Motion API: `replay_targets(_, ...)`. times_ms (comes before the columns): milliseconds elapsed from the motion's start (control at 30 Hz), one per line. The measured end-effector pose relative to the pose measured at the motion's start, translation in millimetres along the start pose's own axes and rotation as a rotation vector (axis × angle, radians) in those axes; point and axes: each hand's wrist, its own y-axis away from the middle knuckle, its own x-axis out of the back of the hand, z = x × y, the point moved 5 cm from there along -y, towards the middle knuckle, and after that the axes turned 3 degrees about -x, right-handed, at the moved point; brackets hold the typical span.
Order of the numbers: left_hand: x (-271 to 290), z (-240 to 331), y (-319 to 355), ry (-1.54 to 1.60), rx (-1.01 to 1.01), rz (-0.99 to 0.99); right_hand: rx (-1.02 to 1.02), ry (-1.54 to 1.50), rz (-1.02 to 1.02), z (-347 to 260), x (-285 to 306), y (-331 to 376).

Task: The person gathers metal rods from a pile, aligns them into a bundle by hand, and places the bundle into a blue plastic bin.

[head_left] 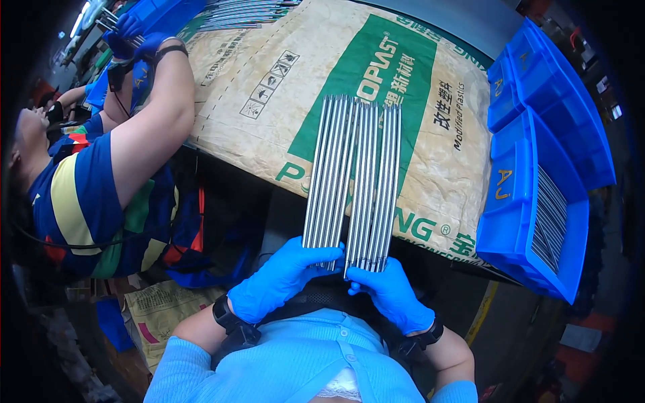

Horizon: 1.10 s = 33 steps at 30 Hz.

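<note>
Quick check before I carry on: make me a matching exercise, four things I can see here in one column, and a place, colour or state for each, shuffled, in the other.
Things
1. left hand
2. right hand
3. near blue bin
4. table covering

Places, colours, states
A. tan, with green and white printing
B. gripping the lower end of the right rod bundle
C. at the table's right side, with loose rods inside
D. gripping the lower end of the left rod bundle

Right pairs: 1-D, 2-B, 3-C, 4-A
</note>
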Motion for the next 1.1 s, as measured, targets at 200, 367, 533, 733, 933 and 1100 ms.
replay_targets(200, -7.7, 0.2, 3.3, 0.025, -0.009, -0.039, 0.021, 0.056, 0.007, -3.7, -2.8, 2.1)
replay_targets(367, -12.9, 4.9, 5.8, 0.029, -0.018, -0.060, -0.031, -0.124, -0.044, -12.7, 4.0, 13.0)
replay_targets(533, -11.3, 4.8, 2.9, 0.061, 0.015, -0.086, -0.060, -0.098, -0.146, -17.4, 11.1, 21.0)
replay_targets(733, -4.5, -1.4, -0.6, 0.100, 0.025, -0.086, 0.004, -0.006, -0.091, -14.7, 12.5, 17.8)
replay_targets(933, -6.1, 1.5, 0.7, 0.095, 0.016, -0.067, 0.033, 0.062, -0.003, -10.0, 12.3, 10.0)
replay_targets(1100, -5.4, 1.1, 1.7, 0.088, 0.021, -0.066, 0.053, 0.108, 0.051, -12.7, 10.1, 9.9)
